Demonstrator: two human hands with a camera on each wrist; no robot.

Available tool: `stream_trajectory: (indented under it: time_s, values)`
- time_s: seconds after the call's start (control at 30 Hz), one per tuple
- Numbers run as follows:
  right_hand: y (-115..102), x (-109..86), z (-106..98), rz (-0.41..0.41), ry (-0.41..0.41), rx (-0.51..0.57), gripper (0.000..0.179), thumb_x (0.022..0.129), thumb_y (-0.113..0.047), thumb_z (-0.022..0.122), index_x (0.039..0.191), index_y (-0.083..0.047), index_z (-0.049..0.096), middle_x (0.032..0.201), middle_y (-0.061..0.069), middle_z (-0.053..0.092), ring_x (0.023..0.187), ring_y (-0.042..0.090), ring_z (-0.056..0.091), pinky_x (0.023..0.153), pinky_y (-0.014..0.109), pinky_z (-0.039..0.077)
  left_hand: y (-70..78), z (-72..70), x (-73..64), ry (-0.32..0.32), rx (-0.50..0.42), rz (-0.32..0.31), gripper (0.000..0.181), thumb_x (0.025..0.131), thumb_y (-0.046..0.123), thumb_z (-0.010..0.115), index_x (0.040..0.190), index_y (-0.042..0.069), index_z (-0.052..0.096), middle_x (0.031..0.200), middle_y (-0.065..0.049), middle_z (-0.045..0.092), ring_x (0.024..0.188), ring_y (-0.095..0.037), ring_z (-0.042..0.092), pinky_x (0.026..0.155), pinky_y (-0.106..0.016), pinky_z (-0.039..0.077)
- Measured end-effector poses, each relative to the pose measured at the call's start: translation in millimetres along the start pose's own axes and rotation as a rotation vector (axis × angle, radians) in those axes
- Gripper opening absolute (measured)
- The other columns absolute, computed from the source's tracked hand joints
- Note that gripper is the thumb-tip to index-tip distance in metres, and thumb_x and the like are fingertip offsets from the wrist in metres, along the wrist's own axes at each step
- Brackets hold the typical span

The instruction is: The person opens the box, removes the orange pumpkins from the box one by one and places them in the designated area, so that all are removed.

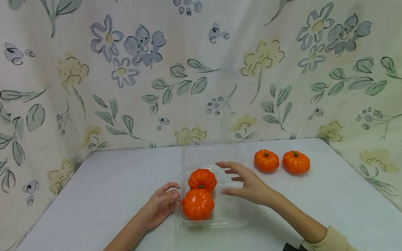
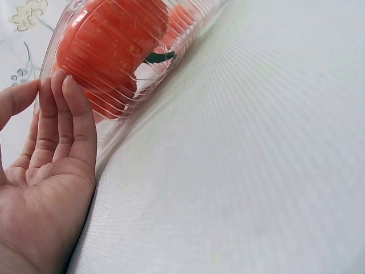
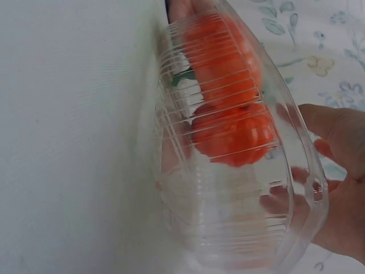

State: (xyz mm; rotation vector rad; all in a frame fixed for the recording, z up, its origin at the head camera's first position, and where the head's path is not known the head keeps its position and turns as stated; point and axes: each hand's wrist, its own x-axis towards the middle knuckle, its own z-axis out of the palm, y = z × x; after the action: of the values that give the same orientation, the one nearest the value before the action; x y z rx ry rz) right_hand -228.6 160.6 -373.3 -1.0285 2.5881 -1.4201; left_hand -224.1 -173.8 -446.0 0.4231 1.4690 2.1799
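A transparent plastic clamshell box (image 1: 224, 221) stands on the table with its lid (image 1: 209, 152) folded back. Two small orange pumpkins, a near one (image 1: 198, 205) and a far one (image 1: 202, 179), sit against each other in its left half. My left hand (image 1: 162, 207) pinches the box's left rim between thumb and fingertips, as the left wrist view shows. Over the right half of the box hovers my right hand (image 1: 249, 186), its thumb and fingers spread apart with nothing between them. Through the ribbed box wall (image 3: 239, 200), the right wrist view shows its fingers beyond the rim.
Two more orange pumpkins, one left (image 1: 266, 161) and one right (image 1: 296, 162), rest on the white table (image 1: 121, 176) behind and right of the box. A floral curtain (image 1: 198, 83) hangs along the table's back edge and sides.
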Motion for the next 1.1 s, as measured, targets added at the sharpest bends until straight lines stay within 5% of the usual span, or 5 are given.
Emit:
stream_trajectory:
  time_s: [0.63, 1.1]
  values:
    - [5.0, 18.2, 9.9, -0.014, -0.107, 0.021, 0.065, 0.094, -0.011, 0.080, 0.152, -0.006, 0.051, 0.156, 0.018, 0.052, 0.135, 0.050, 0.053, 0.105, 0.064, 0.051, 0.8, 1.8, -0.3, 0.016, 0.002, -0.002, 0.014, 0.111, 0.010, 0.043, 0.122, 0.015, 0.049, 0.093, 0.005, 0.065, 0.087, -0.010, 0.063, 0.088, -0.022, 0.057]
    - [5.7, 37.2, 13.2, 0.032, -0.190, 0.007, 0.059, 0.098, -0.015, 0.076, 0.152, -0.008, 0.052, 0.153, 0.018, 0.055, 0.130, 0.042, 0.061, 0.100, 0.053, 0.058, 0.2, 0.8, 0.1, 0.030, 0.013, -0.010, 0.014, 0.110, 0.010, 0.042, 0.122, 0.016, 0.049, 0.093, 0.005, 0.065, 0.088, -0.010, 0.064, 0.090, -0.023, 0.057]
